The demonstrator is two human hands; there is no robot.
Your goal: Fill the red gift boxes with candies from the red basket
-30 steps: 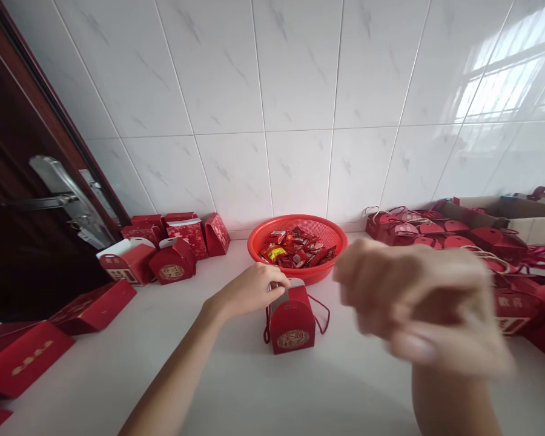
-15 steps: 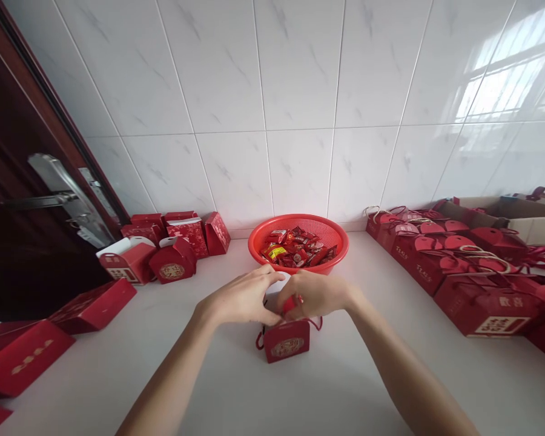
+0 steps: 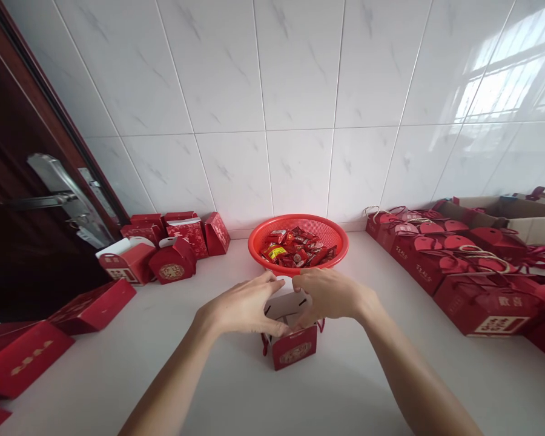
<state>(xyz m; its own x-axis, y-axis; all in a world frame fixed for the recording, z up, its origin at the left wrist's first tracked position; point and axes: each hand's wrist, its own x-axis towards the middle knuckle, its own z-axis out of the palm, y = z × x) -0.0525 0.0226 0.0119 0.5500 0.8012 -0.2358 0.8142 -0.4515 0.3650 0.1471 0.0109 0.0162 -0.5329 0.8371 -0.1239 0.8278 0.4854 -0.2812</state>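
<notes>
A small red box (image 3: 295, 350) with a gold emblem stands on the white table, its top open and its white inside showing. My left hand (image 3: 247, 306) is at the box's left side, thumb on the front rim and fingers by the back flap. On the right, my right hand (image 3: 329, 297) grips the box's back flap and front rim. Dark red cord shows at both sides of the box. Just behind stands a red mesh basket (image 3: 253, 242) holding red wrapped sweets (image 3: 300, 248).
Several red boxes (image 3: 172, 266) stand at the left, near a dark door (image 3: 22, 181). Rows of closed red boxes (image 3: 490, 303) with cords fill the right side, with a cardboard carton (image 3: 538, 221) behind. A tiled wall (image 3: 300, 175) rises at the back.
The box's top is spread wider, its white inside now showing between my hands. My right hand has shifted right and its fingers have opened out. The box has turned slightly.
</notes>
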